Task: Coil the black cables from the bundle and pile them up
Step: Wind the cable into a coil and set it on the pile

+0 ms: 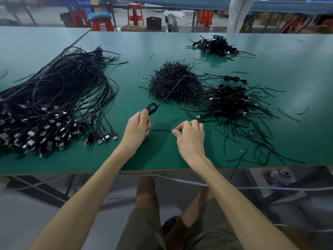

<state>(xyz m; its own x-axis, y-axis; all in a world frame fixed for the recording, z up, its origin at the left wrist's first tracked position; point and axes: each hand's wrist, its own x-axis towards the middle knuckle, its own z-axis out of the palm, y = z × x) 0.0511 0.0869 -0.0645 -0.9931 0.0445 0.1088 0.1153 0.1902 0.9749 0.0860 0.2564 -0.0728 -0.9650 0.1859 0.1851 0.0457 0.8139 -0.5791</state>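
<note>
On the near middle of the green table (180,156), two hands work with one black cable (152,108).

The left hand (137,127) curls its fingers tight around the cable's small loops, and the loose end runs toward 1 o'clock over the heap of short ties (174,83). The right hand (191,136), at 3 o'clock from the left hand, pinches one short tie (162,130) with thumb and finger. The big bundle (54,105) with plugs lies at 9 o'clock. The pile of coiled cables (228,101) sits at 3 o'clock.
</note>
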